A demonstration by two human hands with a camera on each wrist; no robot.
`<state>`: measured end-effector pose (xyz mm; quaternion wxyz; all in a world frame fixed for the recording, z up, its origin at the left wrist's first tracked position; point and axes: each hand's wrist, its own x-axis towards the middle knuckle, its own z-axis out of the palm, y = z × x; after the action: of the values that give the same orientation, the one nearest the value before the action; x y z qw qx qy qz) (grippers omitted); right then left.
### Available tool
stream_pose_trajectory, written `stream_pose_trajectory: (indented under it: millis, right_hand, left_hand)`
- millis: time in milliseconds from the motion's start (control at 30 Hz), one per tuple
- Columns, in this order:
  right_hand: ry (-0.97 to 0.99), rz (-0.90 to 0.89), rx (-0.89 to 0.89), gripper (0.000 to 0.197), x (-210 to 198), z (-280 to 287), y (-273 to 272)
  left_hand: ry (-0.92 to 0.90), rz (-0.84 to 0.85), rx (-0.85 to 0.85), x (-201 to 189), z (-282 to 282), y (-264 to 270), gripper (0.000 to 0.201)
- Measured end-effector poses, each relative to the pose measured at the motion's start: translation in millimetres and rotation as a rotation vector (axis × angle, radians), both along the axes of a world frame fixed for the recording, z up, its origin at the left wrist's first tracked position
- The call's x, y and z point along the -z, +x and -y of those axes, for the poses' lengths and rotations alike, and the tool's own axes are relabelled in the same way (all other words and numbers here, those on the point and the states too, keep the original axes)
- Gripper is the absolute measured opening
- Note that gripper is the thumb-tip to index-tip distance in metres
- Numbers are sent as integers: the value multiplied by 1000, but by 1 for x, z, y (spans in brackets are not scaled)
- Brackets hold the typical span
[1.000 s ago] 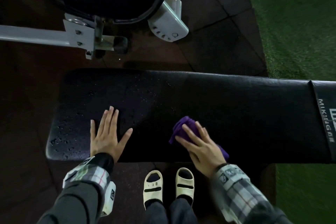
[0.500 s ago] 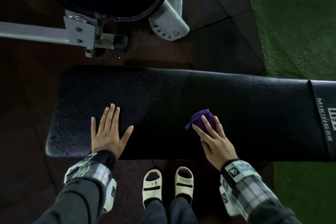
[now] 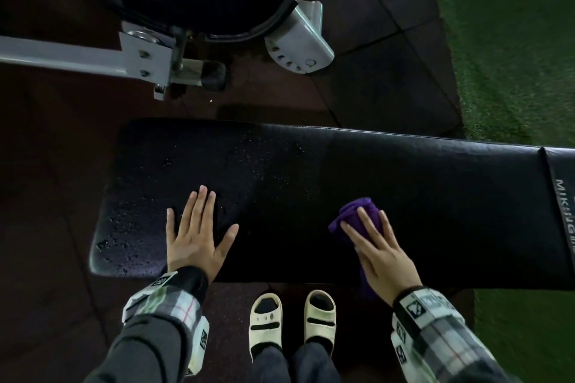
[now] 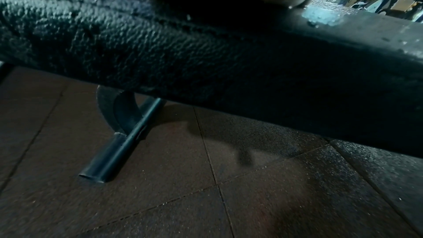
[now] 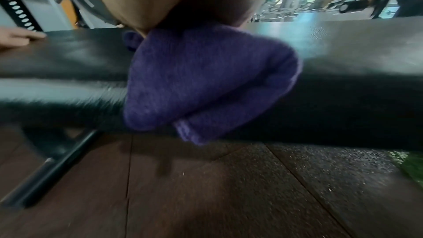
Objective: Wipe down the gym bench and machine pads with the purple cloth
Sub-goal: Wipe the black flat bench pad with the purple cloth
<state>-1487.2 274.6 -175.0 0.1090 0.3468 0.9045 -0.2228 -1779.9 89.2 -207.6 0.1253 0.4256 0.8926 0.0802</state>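
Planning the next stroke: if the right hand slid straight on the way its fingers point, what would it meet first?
Only bare bench pad lies ahead of the right hand and purple cloth, up to the far edge.

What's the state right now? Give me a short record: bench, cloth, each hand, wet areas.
bench: black pad, runs left to right in the head view
cloth: purple, bunched, on the bench top, one end hanging over the near edge
right hand: fingers straight, pressing the cloth
left hand: flat on the bench, fingers spread
droplets: on the bench's left end, around the left hand
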Motion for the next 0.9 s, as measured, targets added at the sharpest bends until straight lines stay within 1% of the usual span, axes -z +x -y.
stream_pose_trajectory:
  millis: [67, 233, 367, 467, 567, 700, 767, 833, 900]
  right_hand:
    - [-8, 19, 79, 68, 1, -21, -21]
    - [-36, 78, 203, 58, 6, -81, -83]
    - [-74, 119, 249, 56, 3, -116, -119]
    - [-74, 141, 243, 56, -1, -132, -140]
    - [-94, 133, 176, 56, -2, -136, -158]
    - [-55, 70, -68, 58, -1, -118, -164]
    - [-62, 24, -148, 59, 2, -110, -150]
    - [-52, 16, -211, 61, 6, -109, -126]
    - [-26, 29, -217, 63, 5, -113, -104]
  left_hand:
    - [-9, 8, -1, -1, 0, 0, 79]
    - [-30, 18, 5, -1, 0, -1, 79]
    - [-47, 25, 0, -1, -1, -2, 79]
    - [-48, 39, -3, -2, -1, -2, 79]
    - [-51, 39, -3, -1, -1, -3, 79]
    - [-52, 39, -8, -1, -1, -3, 79]
    - [-46, 41, -13, -1, -1, -3, 79]
    - [-51, 37, -13, -1, -1, -3, 79]
    - [-56, 34, -12, -1, -1, -3, 79]
